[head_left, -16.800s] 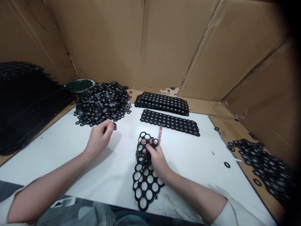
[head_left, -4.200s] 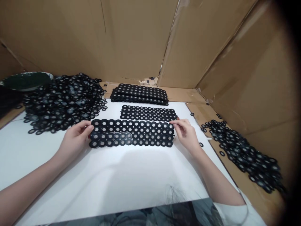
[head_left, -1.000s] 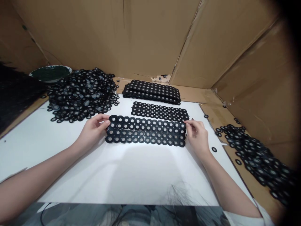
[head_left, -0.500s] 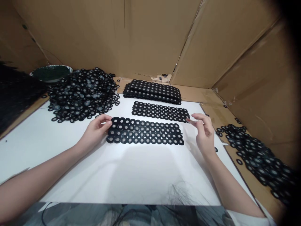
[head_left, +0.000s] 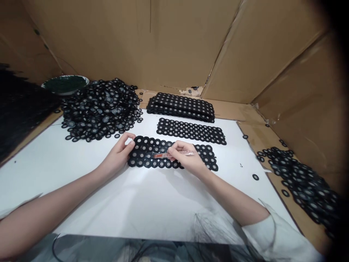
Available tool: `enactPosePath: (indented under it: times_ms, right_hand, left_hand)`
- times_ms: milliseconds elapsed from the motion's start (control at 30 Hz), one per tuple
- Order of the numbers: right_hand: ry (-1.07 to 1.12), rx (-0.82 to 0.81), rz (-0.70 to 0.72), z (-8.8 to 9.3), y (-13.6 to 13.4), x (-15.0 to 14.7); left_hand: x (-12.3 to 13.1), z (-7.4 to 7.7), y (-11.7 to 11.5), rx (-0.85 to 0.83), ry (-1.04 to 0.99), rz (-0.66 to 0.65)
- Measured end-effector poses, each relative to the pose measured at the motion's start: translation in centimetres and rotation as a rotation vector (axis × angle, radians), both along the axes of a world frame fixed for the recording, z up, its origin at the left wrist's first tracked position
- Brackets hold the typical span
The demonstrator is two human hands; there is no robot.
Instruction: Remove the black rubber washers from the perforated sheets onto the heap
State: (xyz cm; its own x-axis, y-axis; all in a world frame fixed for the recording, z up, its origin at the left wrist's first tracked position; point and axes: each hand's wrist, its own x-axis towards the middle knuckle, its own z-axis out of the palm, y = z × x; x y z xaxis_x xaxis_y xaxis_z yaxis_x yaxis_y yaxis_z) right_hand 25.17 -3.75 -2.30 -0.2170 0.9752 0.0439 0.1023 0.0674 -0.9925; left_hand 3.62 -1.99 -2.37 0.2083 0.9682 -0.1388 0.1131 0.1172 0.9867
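Note:
In front of me a black sheet of joined rings with pale centres (head_left: 141,155) lies flat on the white tabletop. My left hand (head_left: 120,153) pinches its upper left corner between thumb and fingers. Above the middle of the sheet, my right hand (head_left: 185,156) is closed round a slim, reddish, partly clear tool (head_left: 161,155), whose kind I cannot make out. The tool's tip points left at the sheet's rows; whether it touches them is unclear. The right hand hides part of the rings under it.
Behind lie a smaller ring sheet (head_left: 191,131) and a stack of ring sheets (head_left: 181,105). A heap of loose black rings (head_left: 100,109) sits at left, near a bowl of dark green stuff (head_left: 65,84). More loose rings (head_left: 305,185) lie at right. Cardboard walls (head_left: 174,47) enclose the table.
My right hand has swept left with the tool, from beyond the sheet's right end to over its middle. The left hand keeps its hold on the corner. The view has shifted slightly.

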Motion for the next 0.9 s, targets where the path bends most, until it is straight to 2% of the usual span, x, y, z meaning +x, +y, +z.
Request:
enactPosePath:
  times_ms: [133,267,367,467,567,667,767,900]
  right_hand:
    - [-0.011,0.008,-0.126,-1.4,0.4,0.2]
    - [0.009,0.005,-0.147,-1.7,0.2,0.5]
    - [0.002,-0.041,-0.119,-1.3,-0.1,0.4]
    - [-0.02,-0.063,-0.098,-0.5,-0.5,0.3]
    - [-0.02,-0.028,-0.095,0.4,-0.7,-0.1]
    - [0.041,0.036,-0.065,1.0,-0.1,-1.0]
    - [0.12,0.082,-0.04,0.3,1.1,-2.6]
    - [0.183,0.041,-0.027,-1.7,2.3,-4.3]
  left_hand:
    - [-0.1,-0.3,0.3,-0.049,-0.032,0.002]
    - [-0.4,-0.2,0.8,-0.133,-0.014,-0.061]
    - [-0.6,0.2,1.0,-0.145,-0.011,-0.136]
    - [-0.9,0.3,1.3,-0.061,0.084,-0.112]
    - [-1.2,0.1,1.5,0.007,0.207,-0.087]
    - [-1.5,-0.2,1.8,-0.006,0.24,-0.132]
    - [-1.7,-0.3,2.0,-0.035,0.213,-0.13]
    - [-2.0,-0.5,2.3,-0.039,0.209,-0.138]
